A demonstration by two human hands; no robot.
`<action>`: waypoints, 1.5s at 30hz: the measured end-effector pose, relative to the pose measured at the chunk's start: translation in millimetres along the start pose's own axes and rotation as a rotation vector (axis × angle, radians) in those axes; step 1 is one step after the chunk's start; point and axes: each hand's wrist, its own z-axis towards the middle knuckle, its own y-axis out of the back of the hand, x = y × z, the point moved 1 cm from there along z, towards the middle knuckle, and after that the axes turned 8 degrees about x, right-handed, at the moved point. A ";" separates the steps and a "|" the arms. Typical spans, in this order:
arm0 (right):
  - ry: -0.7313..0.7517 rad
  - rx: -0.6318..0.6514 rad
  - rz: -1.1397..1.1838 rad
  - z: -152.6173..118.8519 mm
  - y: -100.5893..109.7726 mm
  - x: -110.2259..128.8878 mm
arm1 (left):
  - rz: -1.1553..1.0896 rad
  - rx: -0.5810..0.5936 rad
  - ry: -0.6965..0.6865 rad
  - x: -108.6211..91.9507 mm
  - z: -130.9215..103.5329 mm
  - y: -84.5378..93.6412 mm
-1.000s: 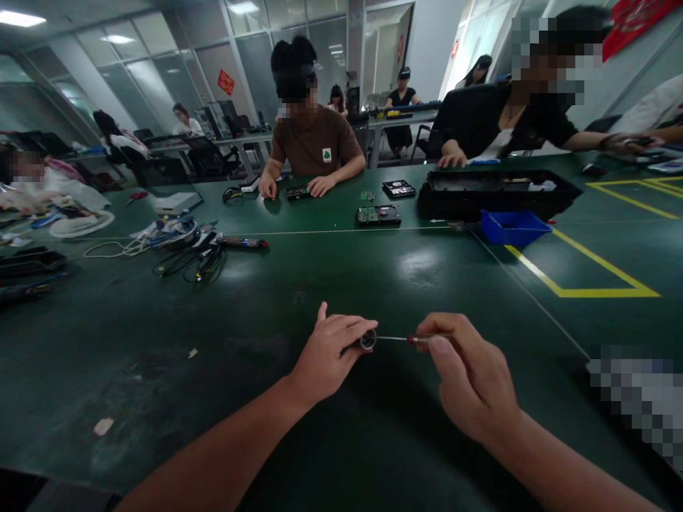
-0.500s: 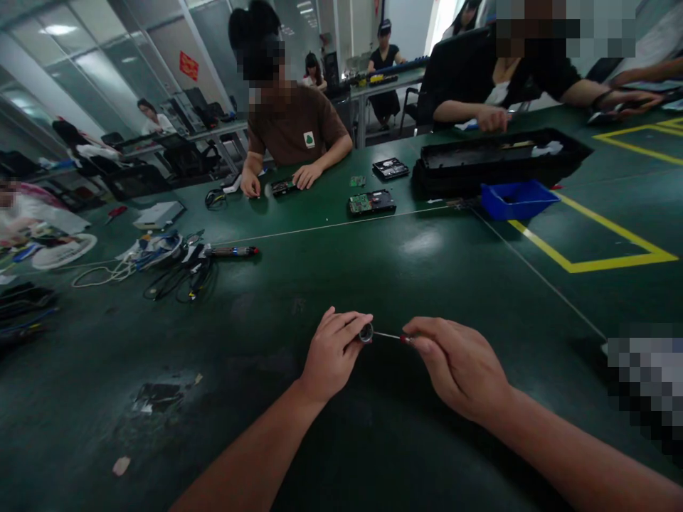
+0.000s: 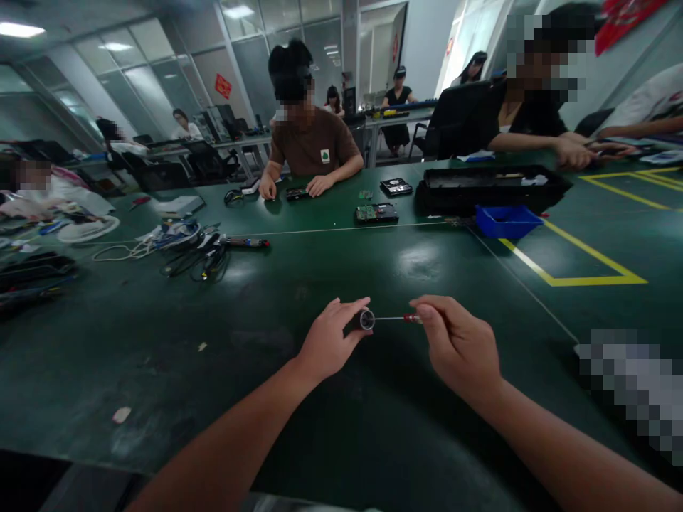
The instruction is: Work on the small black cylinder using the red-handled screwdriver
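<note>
Over the green table [image 3: 299,419], my left hand [image 3: 326,343] is closed round a small cylindrical part [image 3: 366,319] with a silvery ring-shaped end facing right. Most of that part is hidden by my fingers. My right hand [image 3: 463,343] grips a screwdriver [image 3: 410,318] by its reddish, partly clear handle. The thin metal shaft points left, and its tip reaches the open end of the cylindrical part. Whether the tip touches anything inside is too small to tell.
Across the table a person [image 3: 317,142] handles a small device. Hard drives [image 3: 376,212], a blue bin [image 3: 506,222] and a long black case [image 3: 491,190] are at the far side. Tangled cables [image 3: 205,259] and a pen-shaped tool [image 3: 245,242] lie left. A pixelated object [image 3: 634,384] is right.
My view has tilted and shifted. The right hand's fingers are now curled more around the screwdriver handle, and the ring end of the part faces me more. Both hands keep their holds.
</note>
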 end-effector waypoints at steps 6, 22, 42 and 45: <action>0.013 -0.017 0.080 -3.3 -4.7 4.7 | -0.031 -0.045 -0.005 -7.0 -5.3 9.6; 0.063 0.174 -0.211 9.7 -3.3 28.4 | -0.044 0.021 0.000 -0.8 -5.5 6.8; -0.288 -0.036 0.507 13.5 -13.1 -18.2 | -0.006 -0.065 0.043 2.7 -4.4 8.7; -0.218 -0.029 0.402 8.9 -11.1 -12.3 | 0.010 -0.051 0.038 3.9 -4.7 7.5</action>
